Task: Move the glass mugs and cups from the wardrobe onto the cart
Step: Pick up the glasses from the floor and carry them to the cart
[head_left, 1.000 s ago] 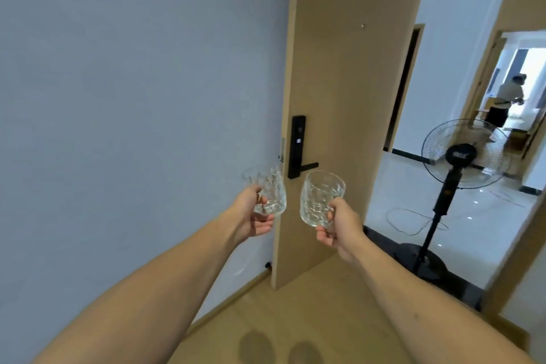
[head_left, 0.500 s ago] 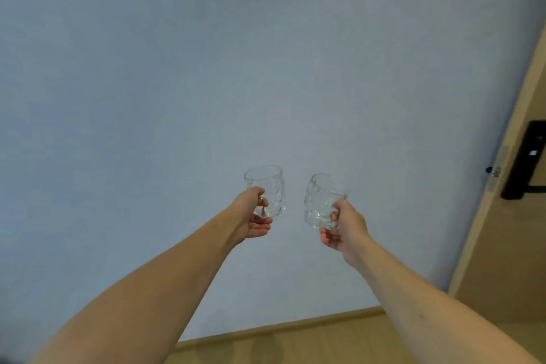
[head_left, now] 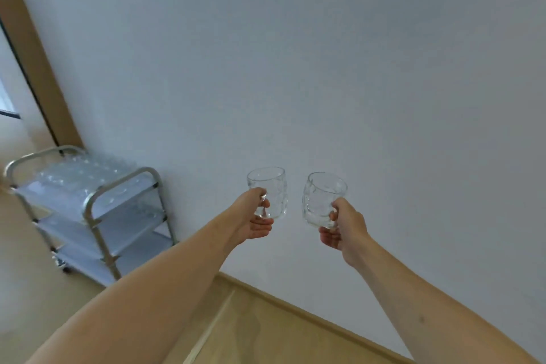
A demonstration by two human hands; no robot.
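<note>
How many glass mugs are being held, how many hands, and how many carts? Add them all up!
Glass mugs held: 2, left mug and right mug
Hands: 2, left hand and right hand
Carts: 1, cart
Total: 5

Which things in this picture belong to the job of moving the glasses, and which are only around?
Part of the job:
- left glass mug, held in the left hand
- right glass mug, held in the right hand
- cart, with glassware already on its top shelf

Only around:
- wall
- wooden floor
- door frame
</note>
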